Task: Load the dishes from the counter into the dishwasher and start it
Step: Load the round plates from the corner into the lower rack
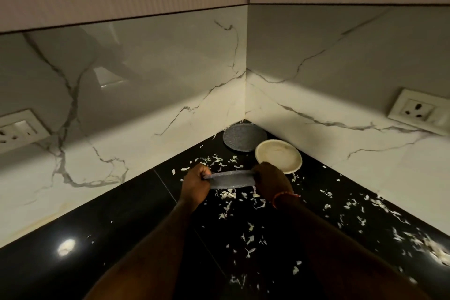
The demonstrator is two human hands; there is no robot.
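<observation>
Plate lifted off black desk, both hands

Plate, grey and speckled [229,179], raised just above the black desk [121,238] and tilted edge-on toward the camera. Gripped at its left rim by the left hand [196,184], fingers curled round the edge; gripped at its right rim by the right hand [272,181], red thread [283,196] at the wrist. Further back in the corner, flat on the desk: second grey plate [242,136], and just right of it, nearly touching, a cream plate [278,156]. White scraps [250,246] scattered over the desk, thickest along the right wall. Marble-patterned walls [170,80] on both sides; sockets at far left [17,129] and far right [418,111].
</observation>
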